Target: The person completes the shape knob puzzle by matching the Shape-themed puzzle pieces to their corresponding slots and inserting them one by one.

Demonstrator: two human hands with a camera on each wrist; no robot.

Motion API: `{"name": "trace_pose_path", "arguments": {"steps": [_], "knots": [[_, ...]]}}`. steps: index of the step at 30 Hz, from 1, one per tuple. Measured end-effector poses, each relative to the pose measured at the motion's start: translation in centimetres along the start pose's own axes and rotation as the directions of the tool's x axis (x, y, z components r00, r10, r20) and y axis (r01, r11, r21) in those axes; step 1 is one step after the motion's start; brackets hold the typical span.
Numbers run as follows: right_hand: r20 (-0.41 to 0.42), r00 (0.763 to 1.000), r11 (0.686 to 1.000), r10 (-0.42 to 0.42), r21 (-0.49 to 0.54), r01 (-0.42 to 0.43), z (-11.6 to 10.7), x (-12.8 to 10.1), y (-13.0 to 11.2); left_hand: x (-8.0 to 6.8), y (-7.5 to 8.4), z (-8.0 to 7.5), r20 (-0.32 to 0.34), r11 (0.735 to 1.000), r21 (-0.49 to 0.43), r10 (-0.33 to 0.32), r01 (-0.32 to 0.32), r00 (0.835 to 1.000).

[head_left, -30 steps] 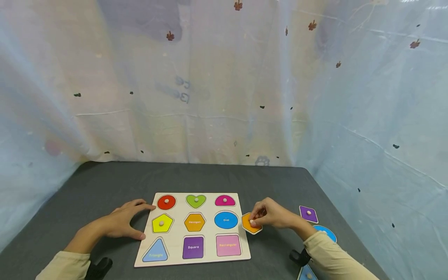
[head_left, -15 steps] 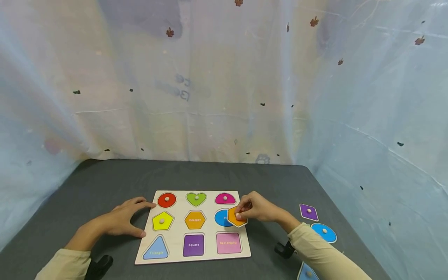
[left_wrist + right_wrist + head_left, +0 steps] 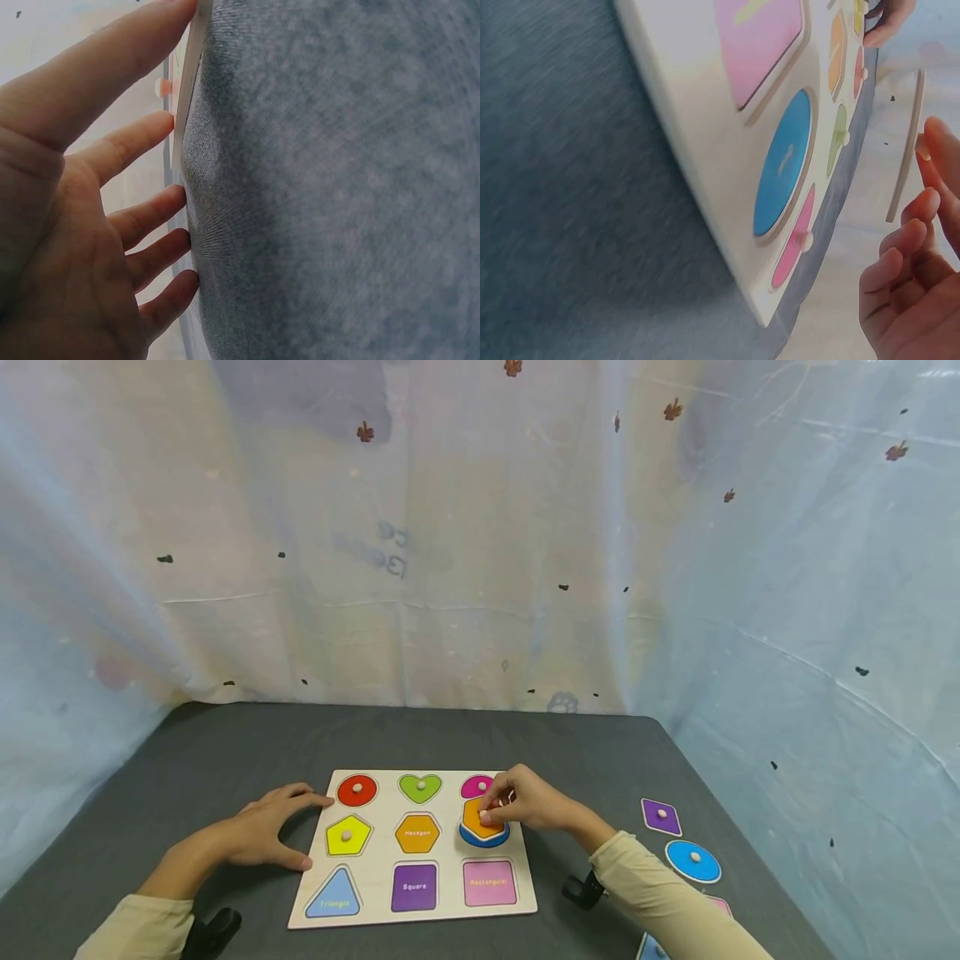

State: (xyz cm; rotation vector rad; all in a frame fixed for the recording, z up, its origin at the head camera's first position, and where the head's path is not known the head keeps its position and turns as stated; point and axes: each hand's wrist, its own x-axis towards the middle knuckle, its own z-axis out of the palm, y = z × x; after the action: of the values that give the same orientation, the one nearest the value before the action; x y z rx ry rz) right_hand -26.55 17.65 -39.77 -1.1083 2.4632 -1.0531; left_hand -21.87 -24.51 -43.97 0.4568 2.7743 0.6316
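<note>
Here, the person's right hand (image 3: pixel 525 806) pinches the small peg of an orange hexagon piece (image 3: pixel 480 819), its fingers curled round the knob, and holds the piece above the blue oval recess (image 3: pixel 483 838) in the middle row of the wooden shape board (image 3: pixel 450 853). The piece hangs under the fingertips, on the left side of the hand, and covers most of the oval; the right wrist view shows its thin edge (image 3: pixel 904 147) clear of the board. To its left lies the hexagon recess (image 3: pixel 417 833), orange and unfilled. The left hand (image 3: pixel 264 835) rests flat on the dark grey surface (image 3: pixel 225 760) at the board's left edge, fingers spread and relaxed, holding nothing, the index fingertip against the far left corner near the red circle (image 3: pixel 357 791). Seated on the board are also a green heart (image 3: pixel 420 788), a pink semicircle (image 3: pixel 476 787) and a yellow pentagon (image 3: pixel 348 837). Well apart on the right, a purple diamond (image 3: pixel 662 817) and a blue oval piece (image 3: pixel 693 860) lie loose on the surface.
</note>
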Motion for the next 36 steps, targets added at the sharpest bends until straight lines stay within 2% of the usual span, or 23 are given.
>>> {"name": "trace_pose_path", "arguments": {"steps": [12,25,32,36], "knots": [[-0.008,1.000,1.000,0.029,-0.002,-0.029,1.3,2.0,-1.0,-0.1,-0.1,0.0,-0.004,1.000,-0.004,0.006,-0.006,1.000],[-0.003,1.000,1.000,0.012,0.017,-0.012,2.9,3.8,-1.7,-0.1,0.2,-0.1,-0.005,1.000,-0.006,0.020,-0.020,1.000],[0.007,0.998,0.998,0.061,0.005,-0.061,3.9,5.1,-2.2,-0.1,0.0,0.0,-0.012,1.000,0.001,0.026,-0.026,1.000],[0.028,0.998,0.998,0.061,0.007,-0.061,4.4,5.9,-2.3,-0.1,-0.1,0.0,-0.010,1.000,-0.004,0.024,-0.024,1.000]]}}
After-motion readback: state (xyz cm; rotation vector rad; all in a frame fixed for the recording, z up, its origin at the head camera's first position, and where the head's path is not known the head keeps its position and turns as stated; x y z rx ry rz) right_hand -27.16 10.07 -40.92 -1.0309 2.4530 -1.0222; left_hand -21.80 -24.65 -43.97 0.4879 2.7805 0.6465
